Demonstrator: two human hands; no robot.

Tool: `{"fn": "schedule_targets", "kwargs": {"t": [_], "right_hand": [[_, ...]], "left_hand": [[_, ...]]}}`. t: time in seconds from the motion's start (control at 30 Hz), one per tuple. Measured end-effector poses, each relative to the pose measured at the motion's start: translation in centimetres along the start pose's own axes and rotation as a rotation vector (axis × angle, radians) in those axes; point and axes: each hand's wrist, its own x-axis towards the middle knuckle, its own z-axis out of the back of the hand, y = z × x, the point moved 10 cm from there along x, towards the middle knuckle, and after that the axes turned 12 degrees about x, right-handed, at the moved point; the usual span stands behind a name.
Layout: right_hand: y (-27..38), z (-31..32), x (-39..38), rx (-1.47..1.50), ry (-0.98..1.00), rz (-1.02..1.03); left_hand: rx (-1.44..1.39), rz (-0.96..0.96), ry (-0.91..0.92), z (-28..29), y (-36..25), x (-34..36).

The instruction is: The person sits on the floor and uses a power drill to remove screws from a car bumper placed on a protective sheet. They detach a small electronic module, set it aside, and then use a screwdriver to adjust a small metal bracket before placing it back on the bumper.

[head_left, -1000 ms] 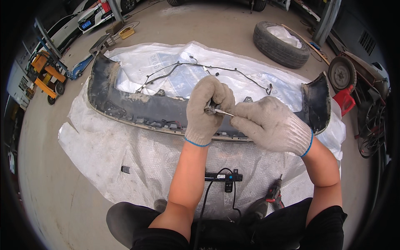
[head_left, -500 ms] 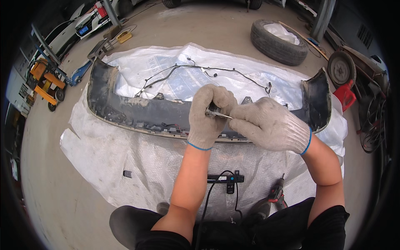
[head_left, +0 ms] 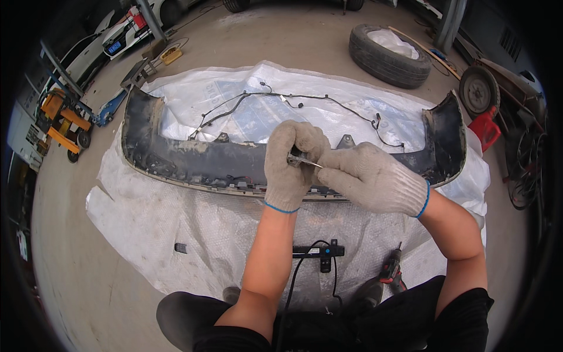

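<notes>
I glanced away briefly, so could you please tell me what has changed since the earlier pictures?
The right hand shifted slightly left, uncovering more of the wire harness; the left hand sank slightly in the view. The small dark part and thin metal piece stayed held; the bumper stayed put.

This is a car repair workshop; a detached dark bumper (head_left: 199,154) lies on white plastic sheeting (head_left: 146,220) over a bare concrete floor (head_left: 270,38); beyond the bumper's left end stand a white car (head_left: 132,32) and a steel post (head_left: 151,22); left of it is an orange wheeled machine (head_left: 61,126); past its right end lies a loose tyre (head_left: 384,64); on its near side rests a power drill (head_left: 389,267).
</notes>
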Motion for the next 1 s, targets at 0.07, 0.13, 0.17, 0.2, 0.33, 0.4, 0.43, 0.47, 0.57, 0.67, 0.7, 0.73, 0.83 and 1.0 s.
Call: {"fn": "schedule_targets", "kwargs": {"t": [0.07, 0.13, 0.17, 0.2, 0.33, 0.4, 0.43, 0.47, 0.57, 0.67, 0.7, 0.73, 0.83, 1.0], "right_hand": [[-0.4, -0.1, 0.2, 0.005, -0.04, 0.017], [-0.8, -0.4, 0.5, 0.003, -0.07, 0.036], [-0.5, -0.3, 0.4, -0.006, -0.076, 0.064], [-0.2, -0.3, 0.4, -0.014, -0.079, 0.094], [-0.1, 0.4, 0.1, -0.16, -0.01, -0.052], [-0.5, 0.1, 0.4, -0.153, 0.049, -0.051], [-0.6, 0.0, 0.5, -0.15, 0.077, -0.051], [-0.6, 0.0, 0.5, -0.139, 0.091, -0.059], [-0.4, -0.1, 0.4, -0.122, 0.114, -0.067], [-0.2, 0.1, 0.3, -0.128, 0.114, -0.046], [-0.2, 0.1, 0.4, -0.125, 0.126, -0.051], [-0.3, 0.1, 0.4, -0.122, 0.138, -0.056], [-0.5, 0.5, 0.2, -0.036, 0.097, 0.023], [-0.2, 0.4, 0.3, -0.055, 0.149, -0.072]], "left_hand": [[-0.015, 0.03, -0.026, -0.1, 0.7, 0.0], [0.032, 0.068, -0.092, 0.0, 1.8, -0.4], [-0.095, 0.083, -0.079, 0.0, 2.0, -0.3], [-0.221, 0.096, -0.067, 0.0, 2.1, -0.1], [-0.208, 0.158, -0.109, 1.2, 2.7, 0.0], [-0.154, 0.188, -0.141, 1.5, 2.9, -0.3], [-0.128, 0.203, -0.155, 1.6, 3.0, -0.5], [-0.124, 0.193, -0.135, 1.4, 2.9, -0.4], [-0.112, 0.174, -0.1, 1.0, 2.7, -0.3], [-0.092, 0.174, -0.117, 0.8, 2.5, -0.3], [-0.092, 0.174, -0.129, 0.8, 2.5, -0.3], [-0.093, 0.174, -0.141, 0.8, 2.5, -0.3], [-0.121, 0.175, -0.109, 0.4, 2.7, -0.3], [-0.13, 0.17, -0.06, 0.0, 2.6, -0.2]]}}
